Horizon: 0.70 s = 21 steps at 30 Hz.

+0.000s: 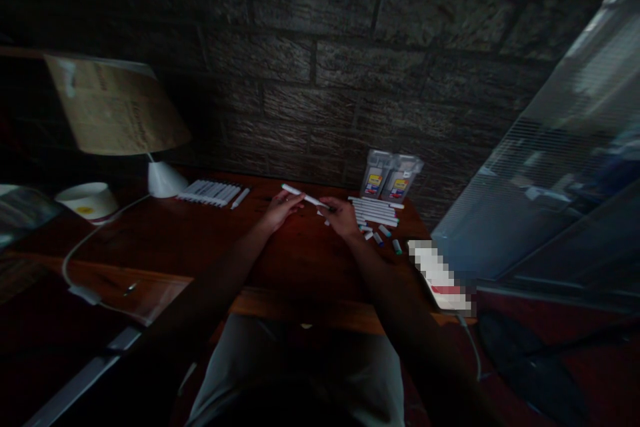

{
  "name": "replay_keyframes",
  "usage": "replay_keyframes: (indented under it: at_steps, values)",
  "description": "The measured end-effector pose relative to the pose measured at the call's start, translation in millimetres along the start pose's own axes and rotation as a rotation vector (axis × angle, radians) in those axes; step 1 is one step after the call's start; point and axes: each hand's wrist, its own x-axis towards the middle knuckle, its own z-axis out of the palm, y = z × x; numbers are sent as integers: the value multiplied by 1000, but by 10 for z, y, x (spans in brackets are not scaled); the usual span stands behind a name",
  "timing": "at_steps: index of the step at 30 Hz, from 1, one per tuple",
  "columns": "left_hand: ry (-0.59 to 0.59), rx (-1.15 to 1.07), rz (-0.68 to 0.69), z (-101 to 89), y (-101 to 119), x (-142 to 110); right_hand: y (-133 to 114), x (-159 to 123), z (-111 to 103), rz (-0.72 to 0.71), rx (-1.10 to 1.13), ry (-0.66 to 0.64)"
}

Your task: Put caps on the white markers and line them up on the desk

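Note:
Both my hands hold one white marker over a dark wooden table. My left hand pinches its left end. My right hand is closed around its right end, where a dark tip shows. To the right of my right hand lies a row of white markers with several loose caps in front. Another row of white markers lies to the far left of my left hand.
Two clear marker packs lean on the brick wall. A white lamp base with a cord, a tilted cardboard sheet and a white bowl are at the left. A blurred white object lies at the table's right edge.

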Motion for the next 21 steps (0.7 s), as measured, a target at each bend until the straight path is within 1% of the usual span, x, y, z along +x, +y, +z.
replay_keyframes:
  at_steps: [6, 9, 11, 13, 14, 17, 19, 21]
  values:
    - [-24, 54, 23, -4, -36, 17, -17, -15, -34, -17, -92, -24]
    - [-43, 148, 74, -5, -68, 13, -36, -24, -42, -42, -103, -41]
    - [-74, 308, 149, 4, -82, -20, -48, -25, -51, -55, -120, -28]
    - [-73, 482, 257, 28, -75, -75, -56, -21, -64, -54, -146, 16]
    - [-50, 540, 317, 46, -60, -109, -57, -17, -72, -52, -157, 41]
    - [31, 600, 496, 125, 23, -207, -55, -8, -93, -51, -167, 76]
    - [-1, 663, 590, 183, 82, -254, -55, -8, -99, -56, -168, 60]
    - [-102, 709, 634, 228, 115, -274, -58, -12, -98, -63, -172, 44]
